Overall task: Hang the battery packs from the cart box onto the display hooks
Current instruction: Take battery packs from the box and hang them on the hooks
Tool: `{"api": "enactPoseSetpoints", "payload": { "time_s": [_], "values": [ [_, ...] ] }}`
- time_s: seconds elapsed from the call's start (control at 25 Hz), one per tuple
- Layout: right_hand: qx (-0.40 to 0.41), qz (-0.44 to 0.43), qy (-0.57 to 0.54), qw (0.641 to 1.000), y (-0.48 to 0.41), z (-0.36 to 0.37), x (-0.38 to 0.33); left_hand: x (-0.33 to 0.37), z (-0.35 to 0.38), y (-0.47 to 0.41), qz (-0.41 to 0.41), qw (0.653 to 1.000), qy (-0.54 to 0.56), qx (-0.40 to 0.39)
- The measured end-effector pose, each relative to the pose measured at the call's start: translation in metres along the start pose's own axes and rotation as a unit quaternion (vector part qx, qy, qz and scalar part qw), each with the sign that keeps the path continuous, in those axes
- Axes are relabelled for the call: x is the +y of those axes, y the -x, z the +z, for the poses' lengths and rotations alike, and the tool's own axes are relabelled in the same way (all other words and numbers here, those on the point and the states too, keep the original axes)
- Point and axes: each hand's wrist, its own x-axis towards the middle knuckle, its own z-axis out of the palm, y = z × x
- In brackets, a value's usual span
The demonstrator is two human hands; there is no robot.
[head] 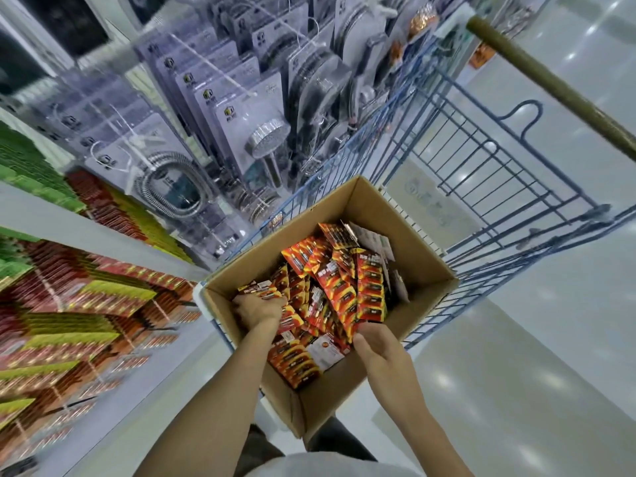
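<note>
Your left hand (pixel 258 309) grips battery packs (pixel 258 290) inside the box (pixel 426 266); your right hand (pixel 380 349) pinches another pack (pixel 347 309); blue cart (pixel 481 160) surrounds.

An open brown cardboard box (pixel 423 242) sits in the near end of the blue wire cart (pixel 481 173). Red-orange-and-yellow battery packs (pixel 347 290) fill it in a loose jumble, some flat, some on edge, a few showing white backs. More packs hang in blurred rows on the display hooks (pixel 86 304) at left.
</note>
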Motion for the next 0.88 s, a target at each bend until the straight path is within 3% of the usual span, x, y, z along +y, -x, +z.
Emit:
{"api": "enactPoseSetpoints", "payload": {
  "time_s": [0.16, 0.4, 0.64, 0.76, 0.88],
  "values": [
    [-0.056, 0.001, 0.06, 0.997, -0.014, 0.02, 0.0, 0.004, -0.033, 0.013, 0.007, 0.993, 0.102, -0.061],
    [-0.22, 0.014, 0.265, 0.939, -0.09, 0.096, 0.023, -0.006, -0.103, 0.081, 0.159, 0.962, 0.166, -0.147],
    [-0.21, 0.037, 0.307, 0.927, -0.128, 0.158, 0.062, -0.042, -0.158, 0.103, 0.176, 0.948, 0.203, -0.169],
    [-0.22, 0.016, 0.282, 0.934, -0.124, 0.15, 0.06, -0.05, -0.18, 0.106, 0.185, 0.937, 0.236, -0.177],
    [-0.217, -0.029, 0.113, 0.969, -0.093, 0.101, 0.022, -0.056, -0.2, 0.112, 0.2, 0.922, 0.271, -0.189]
  ]
}}
